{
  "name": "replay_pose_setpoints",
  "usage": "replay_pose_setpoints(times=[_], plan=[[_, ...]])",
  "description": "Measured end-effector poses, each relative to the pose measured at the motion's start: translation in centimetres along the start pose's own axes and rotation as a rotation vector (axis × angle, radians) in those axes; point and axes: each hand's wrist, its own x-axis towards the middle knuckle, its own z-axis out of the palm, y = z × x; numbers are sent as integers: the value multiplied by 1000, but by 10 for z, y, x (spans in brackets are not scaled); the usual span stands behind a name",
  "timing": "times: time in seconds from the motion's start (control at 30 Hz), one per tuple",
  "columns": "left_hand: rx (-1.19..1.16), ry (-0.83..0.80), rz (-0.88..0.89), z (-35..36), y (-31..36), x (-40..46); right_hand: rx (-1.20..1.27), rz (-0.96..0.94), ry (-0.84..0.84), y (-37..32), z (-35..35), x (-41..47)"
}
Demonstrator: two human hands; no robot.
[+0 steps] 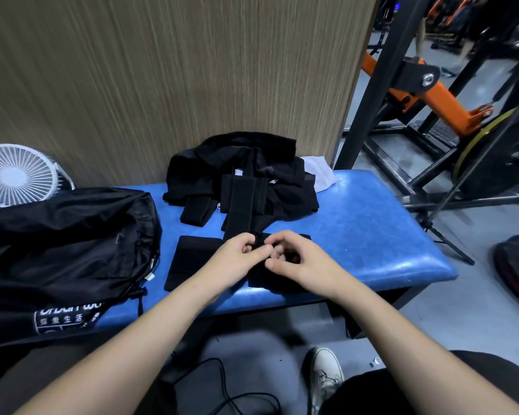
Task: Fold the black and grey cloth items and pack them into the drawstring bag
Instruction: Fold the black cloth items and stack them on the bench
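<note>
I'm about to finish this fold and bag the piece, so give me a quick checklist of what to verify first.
1. Both hands on the piece: left hand and right hand pinch the black cloth: ok.
2. Fold finished: hidden under the fingers: cannot tell.
3. Folded piece lies flat beside it: ok.
4. Drawstring bag within reach on the bench: ok.
5. Bag mouth open: cannot tell.
6. Unfolded pile remains: not ok.

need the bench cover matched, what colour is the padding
Blue, on the bench pad; head view.
</note>
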Motion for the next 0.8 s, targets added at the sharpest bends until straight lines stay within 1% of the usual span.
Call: replay_pose_setpoints(times=[0.03,0.07,0.1,0.17,0.2,0.23,0.3,0.4,0.43,0.47,0.63,0.7,0.8], plan=[[79,37,15,1,-2,1,35,-11,2,0,-3,-2],[103,54,14,2,-3,1,28,-26,31,2,-7,-3],[89,63,1,4,-3,1,-46,-41,88,5,-11,-4],[68,69,-15,5,1,-1,-348,-81,188,16,-20,-4],[91,73,-9,5,1,-2,-514,-95,190,20,-25,-5],[147,80,15,6,2,-3,-651,-93,166,25,-28,-6],[377,120,129,7,1,-7,-787,-51,90,30,-32,-7],[787,267,412,5,-3,-11,-791,34,1,30,-33,-7],[873,271,490,4,-7,-9,-789,46,-16,30,-34,-6],[921,257,527,3,-10,-8,-791,53,-28,29,-34,-5],[898,180,480,2,-14,-4,-755,86,-90,25,-43,-7],[914,151,458,-1,-13,-2,-762,108,-111,25,-47,-9],[962,115,425,-5,-11,-1,-710,154,-128,25,-50,-9]])
